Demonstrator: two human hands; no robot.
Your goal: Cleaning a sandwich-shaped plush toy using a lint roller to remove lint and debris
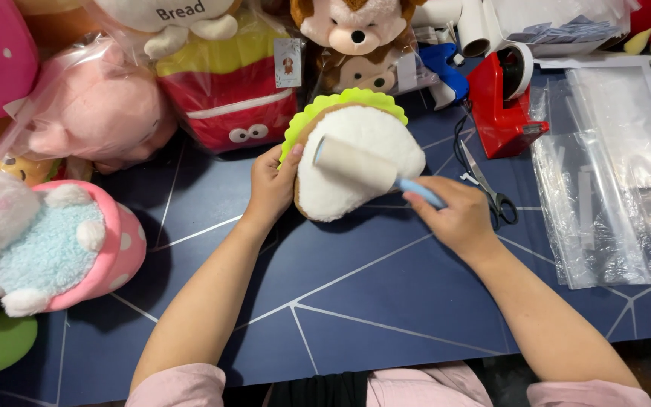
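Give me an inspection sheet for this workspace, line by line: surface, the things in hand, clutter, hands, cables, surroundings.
Surface: dark blue table with thin pale lines.
Things in hand: sandwich-shaped plush toy, white fluffy face up, green frill at its far edge; lint roller lying across it.
Clutter: scissors, red tape dispenser, stack of clear plastic bags, blue tool.
Hands: left hand grips the toy's left edge; right hand holds the roller's blue handle.
Cables: one dark cord beside the dispenser.
Surroundings: bagged plush toys along the far edge; pink plush cup at left.
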